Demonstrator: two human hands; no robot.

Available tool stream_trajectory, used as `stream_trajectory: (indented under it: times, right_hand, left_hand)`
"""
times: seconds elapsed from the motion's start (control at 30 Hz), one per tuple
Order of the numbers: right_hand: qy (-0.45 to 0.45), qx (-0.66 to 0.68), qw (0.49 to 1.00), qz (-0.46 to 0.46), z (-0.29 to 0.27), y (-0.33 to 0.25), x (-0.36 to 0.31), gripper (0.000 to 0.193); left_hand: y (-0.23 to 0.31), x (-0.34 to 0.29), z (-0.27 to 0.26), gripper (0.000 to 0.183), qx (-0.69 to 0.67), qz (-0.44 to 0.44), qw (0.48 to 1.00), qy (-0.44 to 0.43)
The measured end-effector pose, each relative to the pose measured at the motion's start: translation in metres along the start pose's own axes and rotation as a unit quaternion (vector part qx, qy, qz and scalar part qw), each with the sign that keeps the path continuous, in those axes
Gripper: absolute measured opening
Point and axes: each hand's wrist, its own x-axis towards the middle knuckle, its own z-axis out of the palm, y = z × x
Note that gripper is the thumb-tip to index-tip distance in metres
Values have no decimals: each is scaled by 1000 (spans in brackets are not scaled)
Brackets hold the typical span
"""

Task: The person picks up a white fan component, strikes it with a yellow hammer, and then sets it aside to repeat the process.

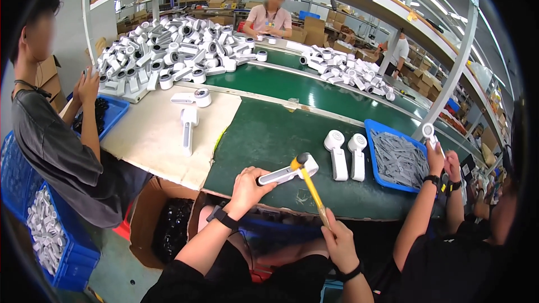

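My left hand (247, 189) is closed around the handle end of a white handheld device (279, 175) with a round head and a grey strip along its grip. The device lies low over the green bench top, head to the right. In my right hand (341, 245) is a hammer (314, 192) with a yellow handle and a black-and-yellow head. The hammer's head covers part of the device's round end; whether they touch, I cannot tell. To the right, two similar white devices (337, 157) (357, 157) lie side by side, round heads away from me.
A blue tray (368, 134) of grey strips sits at right, beside a co-worker's hands (435, 160). Two more devices (188, 130) lie on beige cardboard (146, 148). Beyond runs a green conveyor (269, 85) near a large device pile (179, 50). Another co-worker (62, 123) stands left.
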Motion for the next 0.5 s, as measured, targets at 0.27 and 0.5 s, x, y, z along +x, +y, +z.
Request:
stream_trajectory:
  times: [0.27,0.5]
  right_hand:
    - [-46,-5,997,54,8,6,-12,52]
    - [24,96,994,36,-1,18,-32,51]
  left_hand:
    - [16,1,-9,27,114,3,993,-31]
    - [4,11,-43,28,252,62,966,4]
